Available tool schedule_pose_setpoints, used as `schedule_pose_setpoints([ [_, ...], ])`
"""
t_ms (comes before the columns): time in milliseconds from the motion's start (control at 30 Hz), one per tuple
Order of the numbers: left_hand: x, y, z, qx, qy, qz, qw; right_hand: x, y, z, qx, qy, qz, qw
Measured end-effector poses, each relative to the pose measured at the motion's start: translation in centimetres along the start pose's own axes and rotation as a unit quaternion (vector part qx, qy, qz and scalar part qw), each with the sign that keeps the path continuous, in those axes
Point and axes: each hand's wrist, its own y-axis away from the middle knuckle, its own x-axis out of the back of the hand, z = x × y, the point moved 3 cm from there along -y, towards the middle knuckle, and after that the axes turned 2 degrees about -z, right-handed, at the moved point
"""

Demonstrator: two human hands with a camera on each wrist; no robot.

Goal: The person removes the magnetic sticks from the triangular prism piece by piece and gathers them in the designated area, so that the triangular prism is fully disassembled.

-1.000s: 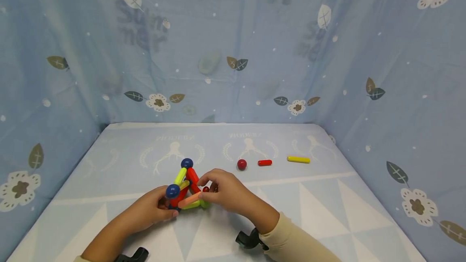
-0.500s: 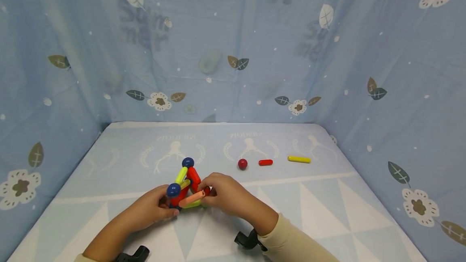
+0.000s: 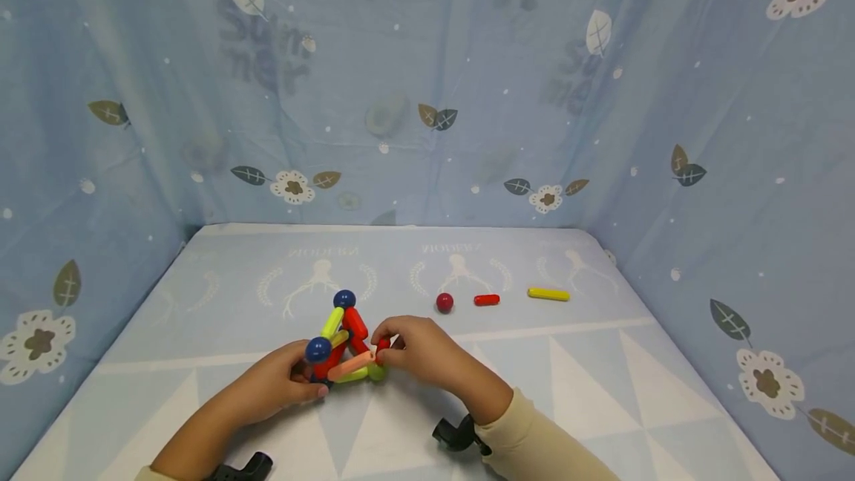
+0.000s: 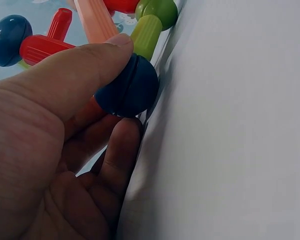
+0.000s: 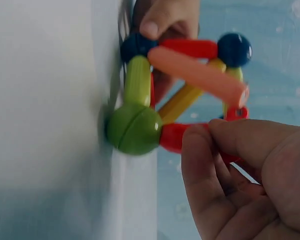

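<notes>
A frame of magnetic sticks and balls stands on the table between the hands. My left hand [image 3: 277, 381] holds a dark blue ball [image 4: 130, 87] at its near lower corner, thumb on top. From that corner a lime stick [image 5: 138, 82] runs to a green ball [image 5: 132, 129] on the tabletop. My right hand [image 3: 427, 351] pinches a red stick [image 5: 172, 136], whose lower end meets the green ball. A peach stick [image 5: 200, 75] slants up from the blue corner, its far end free near the right fingers. Another blue ball [image 3: 318, 350] tops the frame.
Behind the hands lie a loose red ball [image 3: 444, 303], a short red stick [image 3: 487, 300] and a yellow stick [image 3: 548, 294]. A patterned blue curtain [image 3: 427, 87] encloses the table [image 3: 508, 407] at the back and sides.
My right hand dipped toward the green ball, then shifted slightly right, uncovering the ball and the red stick. The peach stick's end now shows clear of the fingers. My left hand stayed put.
</notes>
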Motion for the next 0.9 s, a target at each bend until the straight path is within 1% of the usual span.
schedule_pose_setpoints([
  [133,0.0,0.1,-0.1,0.005,0.001,0.001,1.0000,0.0,-0.4,1.6,-0.039,-0.057,0.000,0.998],
  [233,0.0,0.1,0.0,0.006,0.004,-0.001,1.0000,0.1,-0.7,3.0,-0.060,-0.083,-0.001,0.995],
  [500,-0.2,0.0,0.1,0.010,0.010,-0.004,0.9999,-0.4,-1.3,5.9,-0.078,-0.132,-0.034,0.988],
  [667,-0.1,-0.1,0.1,0.007,0.006,-0.004,0.9999,-0.5,-1.4,6.5,-0.074,-0.141,-0.040,0.986],
  [900,0.1,0.0,0.2,0.007,0.012,-0.010,0.9998,-0.4,-1.4,6.4,-0.077,-0.100,-0.028,0.992],
])
